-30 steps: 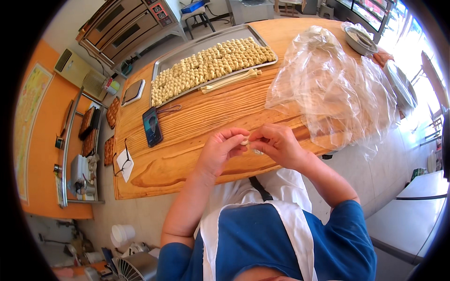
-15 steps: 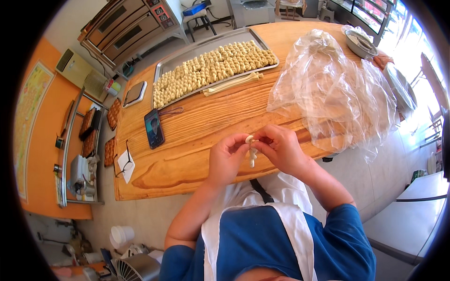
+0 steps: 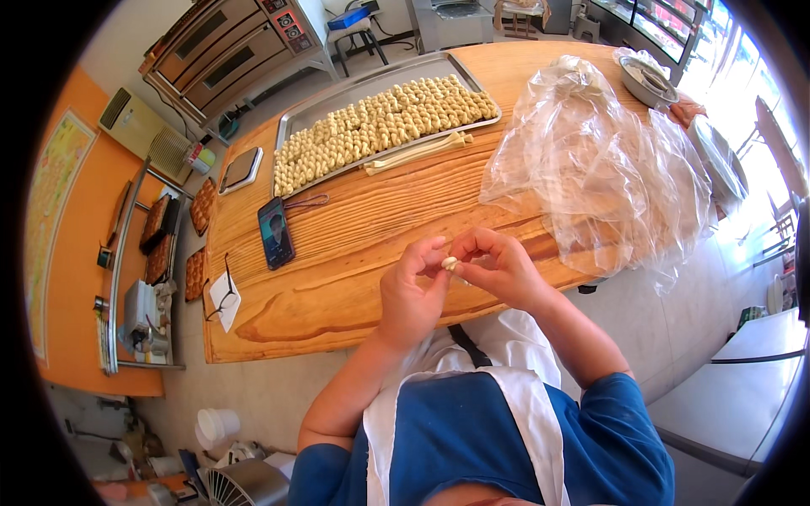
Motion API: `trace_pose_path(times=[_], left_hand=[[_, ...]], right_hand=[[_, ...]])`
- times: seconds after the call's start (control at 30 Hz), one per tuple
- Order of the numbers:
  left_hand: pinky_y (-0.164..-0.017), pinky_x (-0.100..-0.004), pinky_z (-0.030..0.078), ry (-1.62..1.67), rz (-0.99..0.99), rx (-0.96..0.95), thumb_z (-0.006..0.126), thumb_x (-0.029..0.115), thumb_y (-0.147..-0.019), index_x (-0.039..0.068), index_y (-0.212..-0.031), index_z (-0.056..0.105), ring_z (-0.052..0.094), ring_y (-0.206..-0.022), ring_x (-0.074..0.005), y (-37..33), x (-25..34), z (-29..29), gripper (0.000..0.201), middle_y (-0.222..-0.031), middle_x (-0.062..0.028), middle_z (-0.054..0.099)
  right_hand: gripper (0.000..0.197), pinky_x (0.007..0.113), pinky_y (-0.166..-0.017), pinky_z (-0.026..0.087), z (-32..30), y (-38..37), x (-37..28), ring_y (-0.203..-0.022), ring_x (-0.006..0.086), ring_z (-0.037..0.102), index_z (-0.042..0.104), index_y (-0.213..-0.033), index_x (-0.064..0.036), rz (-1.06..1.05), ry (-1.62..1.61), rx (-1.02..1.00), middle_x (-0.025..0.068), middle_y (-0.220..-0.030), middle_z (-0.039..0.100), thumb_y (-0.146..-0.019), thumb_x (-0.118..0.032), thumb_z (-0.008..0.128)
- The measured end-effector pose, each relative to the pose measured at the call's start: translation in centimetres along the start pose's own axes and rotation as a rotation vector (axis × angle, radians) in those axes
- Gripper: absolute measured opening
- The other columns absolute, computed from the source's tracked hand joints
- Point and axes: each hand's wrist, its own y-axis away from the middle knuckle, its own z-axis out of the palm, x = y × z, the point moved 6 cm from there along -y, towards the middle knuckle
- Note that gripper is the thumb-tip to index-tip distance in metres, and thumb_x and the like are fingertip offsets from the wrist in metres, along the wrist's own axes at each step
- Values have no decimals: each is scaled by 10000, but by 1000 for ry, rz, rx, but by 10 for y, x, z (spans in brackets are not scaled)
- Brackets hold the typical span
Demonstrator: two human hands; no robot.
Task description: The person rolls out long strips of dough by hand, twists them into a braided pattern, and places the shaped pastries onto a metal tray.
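Note:
A small pale twisted piece of dough (image 3: 450, 263) is held over the near edge of the wooden table (image 3: 363, 291). My right hand (image 3: 504, 268) pinches it between thumb and fingertips. My left hand (image 3: 409, 291) meets it from the other side, its thumb against the dough and its fingers curled close by. The fingers partly hide the piece. Farther off, a metal tray (image 3: 396, 69) carries rows of small braided dough twists (image 3: 380, 122). Several uncut dough strips (image 3: 419, 154) lie along the tray's near edge.
A crumpled clear plastic sheet (image 3: 591, 160) covers the table's right side, with a metal bowl (image 3: 648, 83) behind it. On the left lie a phone (image 3: 276, 234), a scale (image 3: 241, 170) and eyeglasses (image 3: 226, 295) on white paper. A deck oven (image 3: 232, 55) stands beyond.
The strand that hung below my fingers is now drawn up into a short, compact twist. My left fingers have lifted and opened a little, while my right hand stays near the same spot.

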Motion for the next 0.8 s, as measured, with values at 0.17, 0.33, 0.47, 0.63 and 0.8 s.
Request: trace_pose_path(times=[0.17,0.33,0.47,0.63,0.8], left_hand=[[-671,-235,466,-221,218,33,597,-96,-714,35,-1146,484,577,-704,-122,6,15,-1,465,-782,-71,604],[-673,-235,467,-152,109,33,595,-87,-729,26,-1178,450,564,-707,-110,4,11,1,485,-789,-63,603],[-714,-223,459,132,-124,33,590,-83,-747,28,-1207,419,564,-751,-104,8,-10,-2,503,-842,-54,604],[-780,-239,439,527,-295,-170,537,23,-828,16,-1213,414,555,-877,-117,13,-27,3,404,-958,-69,589],[-837,-253,411,761,-476,-534,437,243,-917,18,-1212,423,516,-947,-118,37,-47,15,371,-1042,-77,551]], right_hand=[[118,263,-518,406,-1,2,-23,-546,159,511,546,-771,-31,-52,522,144,59,-671,534,-704,-65,637],[172,269,-530,415,5,4,-27,-556,181,511,582,-883,-29,-86,325,155,88,-671,528,-712,-19,587],[249,241,-542,415,12,5,-26,-578,136,503,584,-1004,-19,-50,290,-158,72,-678,530,-757,-8,559],[133,200,-569,399,14,12,-18,-649,70,479,553,-923,-14,143,-20,-158,9,-744,518,-794,-7,583],[157,191,-637,435,8,10,-7,-738,61,508,494,-909,-23,144,-172,-58,-4,-802,517,-794,23,592]])
